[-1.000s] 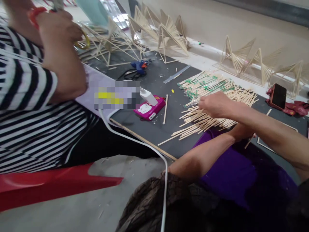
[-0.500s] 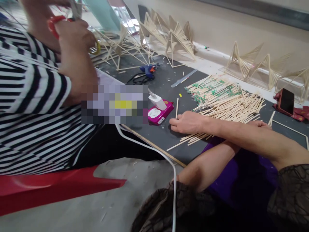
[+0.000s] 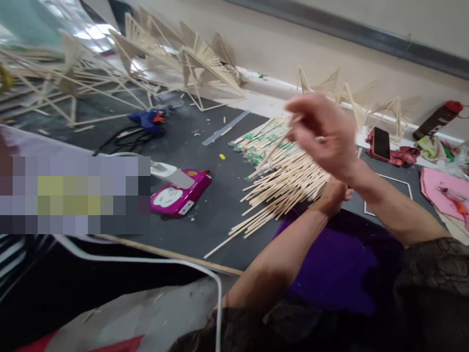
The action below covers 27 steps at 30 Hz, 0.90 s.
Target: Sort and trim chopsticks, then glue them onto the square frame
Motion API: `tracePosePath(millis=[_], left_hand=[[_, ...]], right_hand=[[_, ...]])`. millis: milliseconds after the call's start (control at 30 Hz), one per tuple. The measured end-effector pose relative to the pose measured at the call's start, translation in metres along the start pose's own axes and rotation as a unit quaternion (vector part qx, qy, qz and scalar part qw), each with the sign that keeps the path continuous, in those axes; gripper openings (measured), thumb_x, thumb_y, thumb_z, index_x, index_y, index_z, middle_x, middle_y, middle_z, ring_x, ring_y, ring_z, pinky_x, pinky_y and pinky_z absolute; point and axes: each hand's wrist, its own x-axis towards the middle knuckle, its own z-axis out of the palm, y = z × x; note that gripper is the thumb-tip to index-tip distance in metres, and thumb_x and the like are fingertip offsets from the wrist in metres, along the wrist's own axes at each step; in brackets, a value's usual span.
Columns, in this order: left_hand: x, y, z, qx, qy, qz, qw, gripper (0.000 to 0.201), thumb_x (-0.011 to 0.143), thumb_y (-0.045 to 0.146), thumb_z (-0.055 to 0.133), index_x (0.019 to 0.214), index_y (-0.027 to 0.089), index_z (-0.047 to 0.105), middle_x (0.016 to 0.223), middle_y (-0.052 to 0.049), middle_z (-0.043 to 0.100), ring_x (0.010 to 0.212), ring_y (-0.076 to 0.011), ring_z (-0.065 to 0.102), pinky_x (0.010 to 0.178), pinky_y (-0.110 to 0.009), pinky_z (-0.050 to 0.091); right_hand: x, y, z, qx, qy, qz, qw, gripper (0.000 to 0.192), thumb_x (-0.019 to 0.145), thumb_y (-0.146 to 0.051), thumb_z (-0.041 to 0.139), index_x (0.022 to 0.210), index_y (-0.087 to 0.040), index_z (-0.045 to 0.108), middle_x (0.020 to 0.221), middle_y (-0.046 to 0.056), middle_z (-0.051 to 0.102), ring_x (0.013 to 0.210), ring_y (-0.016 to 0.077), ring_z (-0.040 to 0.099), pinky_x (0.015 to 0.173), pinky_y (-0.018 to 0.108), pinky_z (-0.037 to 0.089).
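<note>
1. The right hand (image 3: 322,134) is raised above the pile of sticks (image 3: 282,183), fingers loosely curled; it seems to pinch one thin stick, but blur leaves that uncertain.
2. The left hand (image 3: 335,195) rests at the pile's near edge, under the right wrist; I cannot tell its grip.
3. The sticks look light, stiff and easy to snap; taking one near its middle seems safest.
4. The pink box (image 3: 181,195) lies left of the pile.
</note>
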Motion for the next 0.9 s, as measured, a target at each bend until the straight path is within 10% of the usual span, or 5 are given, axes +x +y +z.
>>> tracePosePath(millis=[100,267,633,900], left_hand=[[0.002,0.005,-0.002,-0.029,-0.023,0.005,0.999,0.016,0.076,0.023,0.071,0.072,0.017,0.057,0.047,0.010,0.037,0.034,-0.0015,0.020,0.035,-0.017,0.010],[0.004,0.016,-0.004,-0.084,-0.022,0.028,0.996,0.025,0.070,0.020,0.078,0.091,0.015,0.066,0.060,0.005,0.060,0.033,0.0014,0.022,0.033,-0.014,0.010],[0.021,0.033,-0.020,-0.021,0.121,0.125,0.985,0.025,0.066,0.025,0.083,0.069,0.014,0.061,0.055,0.005,0.061,0.031,0.0018,0.024,0.028,-0.012,0.014],[0.009,0.024,-0.006,0.082,0.078,0.080,0.990,0.020,0.075,0.019,0.076,0.061,0.016,0.062,0.049,0.004,0.058,0.030,-0.0006,0.023,0.028,-0.017,0.012]], right_hand=[[-0.028,0.019,-0.050,0.124,0.222,0.196,0.947,0.013,0.079,-0.027,0.067,0.087,-0.019,0.059,0.071,-0.006,0.065,0.062,0.0083,0.068,0.045,0.016,0.047],[-0.084,0.048,-0.077,0.179,0.272,0.339,0.883,0.020,0.066,-0.028,0.074,0.079,-0.019,0.062,0.067,-0.005,0.066,0.061,0.0097,0.067,0.045,0.017,0.045],[-0.098,0.067,-0.092,0.156,0.022,0.464,0.872,0.021,0.075,-0.024,0.066,0.092,-0.012,0.070,0.075,0.001,0.070,0.059,0.0079,0.065,0.043,0.015,0.041],[-0.055,0.048,-0.134,-0.006,-0.107,0.359,0.927,0.012,0.080,-0.009,0.057,0.076,-0.011,0.068,0.062,-0.009,0.064,0.050,0.0013,0.062,0.037,0.006,0.031]])
